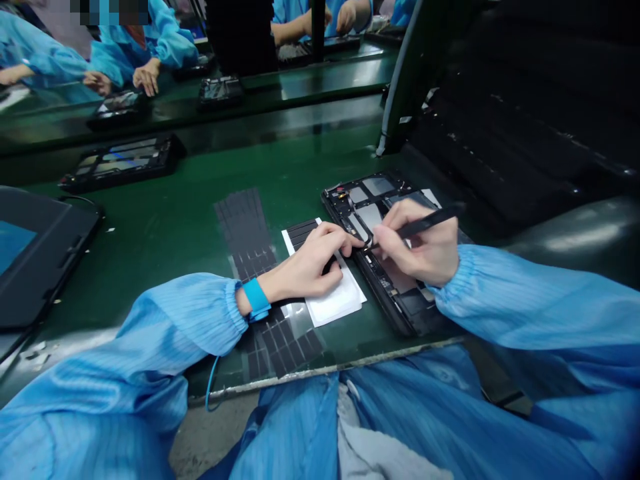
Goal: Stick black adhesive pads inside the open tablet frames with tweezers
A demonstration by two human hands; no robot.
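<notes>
My right hand (420,243) is closed around slim black tweezers (433,220), their tip down at the left side of an opened flat electronic device (400,310). The device lies on the bench in a black casing, showing grey panels and small circuit parts. My left hand (320,257) reaches in from the left, its index finger stretched out to the device's edge near the tweezer tip; the other fingers are bent, and nothing shows in them. Under that hand lie white sheets (335,300) with black strips (300,232). What the tip touches is too small to tell.
Sheets of black adhesive-looking pieces (245,223) lie on the green bench (190,220). A dark machine with a blue panel (30,267) stands left. Another opened device (123,163) sits further back. Co-workers' hands (146,77) work across the line. A dark upright panel (400,87) rises at right.
</notes>
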